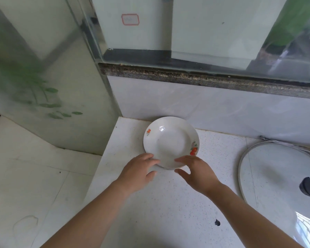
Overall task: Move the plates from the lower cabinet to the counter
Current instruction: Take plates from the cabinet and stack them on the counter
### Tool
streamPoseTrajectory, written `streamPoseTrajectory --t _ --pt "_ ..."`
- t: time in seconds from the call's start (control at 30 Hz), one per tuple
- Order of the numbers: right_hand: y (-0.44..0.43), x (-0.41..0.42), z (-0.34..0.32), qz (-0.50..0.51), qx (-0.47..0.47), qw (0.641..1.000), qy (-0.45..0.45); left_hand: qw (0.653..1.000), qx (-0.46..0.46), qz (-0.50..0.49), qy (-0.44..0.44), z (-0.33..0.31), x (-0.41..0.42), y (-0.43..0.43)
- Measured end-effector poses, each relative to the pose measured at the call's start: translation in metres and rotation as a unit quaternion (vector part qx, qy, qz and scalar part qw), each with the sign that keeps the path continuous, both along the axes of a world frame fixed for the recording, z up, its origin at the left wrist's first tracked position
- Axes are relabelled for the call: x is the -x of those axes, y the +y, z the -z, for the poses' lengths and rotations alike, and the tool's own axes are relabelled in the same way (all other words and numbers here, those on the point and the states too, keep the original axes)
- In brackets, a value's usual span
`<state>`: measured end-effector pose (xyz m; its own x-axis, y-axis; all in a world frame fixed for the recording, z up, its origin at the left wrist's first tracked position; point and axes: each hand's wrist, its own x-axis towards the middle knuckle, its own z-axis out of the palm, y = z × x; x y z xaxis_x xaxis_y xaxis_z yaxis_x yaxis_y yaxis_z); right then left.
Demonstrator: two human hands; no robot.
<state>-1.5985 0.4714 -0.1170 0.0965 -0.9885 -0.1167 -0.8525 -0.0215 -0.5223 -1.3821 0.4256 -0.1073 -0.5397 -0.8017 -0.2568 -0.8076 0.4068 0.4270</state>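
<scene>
- Where the counter reaches its back-left corner, the plate sits flat.
- Left hand: straight fingers on the near rim, thumb spread.
- Right hand: likewise, just beside it.
- Glass lid: right edge.

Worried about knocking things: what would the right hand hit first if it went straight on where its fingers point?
The white plate: fingertips of the right hand seem to be at its near rim, contact unclear.

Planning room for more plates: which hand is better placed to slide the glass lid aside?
Probably right: the right hand touches the plate on the side nearer the glass lid; the left hand is farther, by the counter edge.
</scene>
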Motion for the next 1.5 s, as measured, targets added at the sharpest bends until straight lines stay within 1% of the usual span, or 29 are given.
streamPoseTrajectory --t 0.17,0.3,0.4,0.47,0.63,0.73,0.93,1.03,1.1,1.17,1.23,1.3,1.37,1.5 --pt "0.01 -0.049 -0.023 0.015 -0.035 0.999 -0.026 0.996 -0.015 -0.073 0.037 -0.007 -0.058 0.023" --pt "0.017 -0.119 -0.037 -0.004 -0.066 0.995 -0.079 0.987 -0.022 -0.143 0.075 -0.016 -0.128 0.045" --pt "0.018 -0.185 -0.048 -0.062 -0.069 0.993 -0.078 0.973 -0.006 -0.197 0.122 -0.027 -0.19 0.068" --pt "0.016 -0.232 -0.054 -0.104 -0.067 0.989 -0.078 0.963 0.005 -0.234 0.131 -0.032 -0.234 0.086" --pt "0.01 -0.351 -0.056 -0.225 -0.069 0.97 -0.056 0.939 0.026 -0.331 0.093 -0.033 -0.344 0.136" --pt "0.014 -0.422 -0.056 -0.312 -0.075 0.946 -0.038 0.909 0.026 -0.406 0.09 -0.036 -0.402 0.172" --pt "0.029 -0.549 -0.068 -0.462 -0.082 0.882 -0.038 0.821 0.052 -0.559 0.103 -0.049 -0.489 0.238" --pt "0.03 -0.6 -0.07 -0.524 -0.095 0.846 -0.032 0.78 0.076 -0.614 0.095 -0.055 -0.52 0.259" --pt "0.029 -0.62 -0.073 -0.548 -0.097 0.83 -0.024 0.772 0.078 -0.626 0.081 -0.059 -0.531 0.263" --pt "0.024 -0.665 -0.067 -0.584 -0.109 0.804 -0.015 0.74 0.076 -0.663 0.081 -0.055 -0.56 0.27" --pt "0.02 -0.681 -0.069 -0.591 -0.104 0.799 -0.02 0.733 0.08 -0.669 0.092 -0.056 -0.569 0.264" --pt "0.006 -0.716 -0.064 -0.606 -0.11 0.788 -0.023 0.716 0.086 -0.685 0.106 -0.05 -0.595 0.252" --pt "-0.014 -0.751 -0.06 -0.617 -0.108 0.779 -0.018 0.71 0.084 -0.691 0.107 -0.044 -0.621 0.229" --pt "-0.071 -0.815 -0.058 -0.62 -0.107 0.777 -0.011 0.698 0.075 -0.703 0.111 -0.033 -0.674 0.175"
